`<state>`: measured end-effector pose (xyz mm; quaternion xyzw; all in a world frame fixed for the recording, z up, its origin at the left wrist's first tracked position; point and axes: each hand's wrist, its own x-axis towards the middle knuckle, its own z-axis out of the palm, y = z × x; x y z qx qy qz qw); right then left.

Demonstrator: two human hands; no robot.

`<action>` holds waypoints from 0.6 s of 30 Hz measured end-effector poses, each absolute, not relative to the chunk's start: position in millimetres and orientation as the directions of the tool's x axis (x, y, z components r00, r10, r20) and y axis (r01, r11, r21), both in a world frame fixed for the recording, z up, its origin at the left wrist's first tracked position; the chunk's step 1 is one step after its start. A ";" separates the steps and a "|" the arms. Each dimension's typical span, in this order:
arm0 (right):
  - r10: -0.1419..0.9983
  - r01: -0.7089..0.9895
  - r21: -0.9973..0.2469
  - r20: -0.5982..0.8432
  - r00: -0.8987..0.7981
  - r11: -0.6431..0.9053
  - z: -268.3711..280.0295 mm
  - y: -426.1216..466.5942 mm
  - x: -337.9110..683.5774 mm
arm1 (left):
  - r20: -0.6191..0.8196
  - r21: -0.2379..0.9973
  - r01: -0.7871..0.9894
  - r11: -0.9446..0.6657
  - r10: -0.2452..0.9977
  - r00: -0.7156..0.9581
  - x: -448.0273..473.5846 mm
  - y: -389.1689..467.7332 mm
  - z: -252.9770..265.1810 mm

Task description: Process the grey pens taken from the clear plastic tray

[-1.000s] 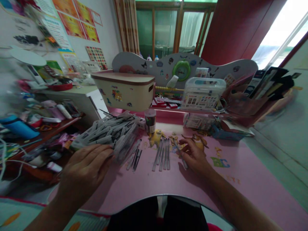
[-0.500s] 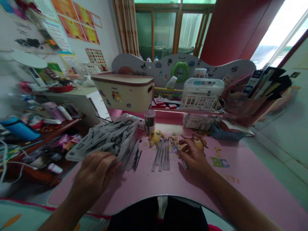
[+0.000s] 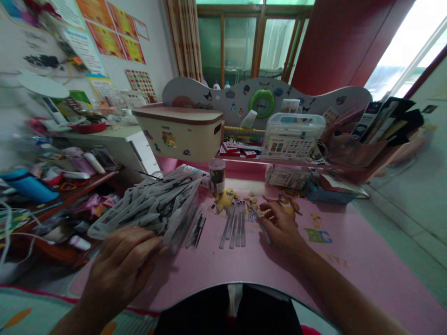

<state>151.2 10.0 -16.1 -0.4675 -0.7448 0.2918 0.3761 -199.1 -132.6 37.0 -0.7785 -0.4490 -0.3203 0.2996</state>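
Observation:
A clear plastic bin, heaped with grey and translucent pens, rests on the pink desk at left. My left hand curls its fingers round the bin's near edge; the fingertips are partly hidden. In my right hand, thumb and fingers are closed on a slim grey pen, held slanted just over the desk. Left of it, several grey pens lie side by side in a row. Thin dark sticks, like refills, lie together beside the bin.
A clear cup stands behind the pens. The desk's shelf bears a lidded cream box, a clear carry case and a green clock. At right is a blue box; a cluttered brown shelf lies left.
My left hand has moved left and a little nearer, and the bin has shifted slightly the same way. My right hand with its pen has hardly moved.

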 end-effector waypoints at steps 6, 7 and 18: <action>0.892 0.683 -0.578 0.348 -0.287 0.446 -17.7 16.7 152.8 | 0.870 -0.146 0.895 -0.420 0.376 0.319 -167.0 -155.5 23.9; 0.885 0.710 -0.536 0.358 -0.298 0.456 -17.8 17.1 152.5 | 0.863 -0.108 0.871 -0.479 0.391 0.322 -153.9 -155.9 21.1; 0.917 0.882 -0.275 0.225 -0.328 0.383 -14.0 0.3 140.9 | 0.447 0.279 0.714 -0.643 0.745 0.496 -101.3 -71.4 14.6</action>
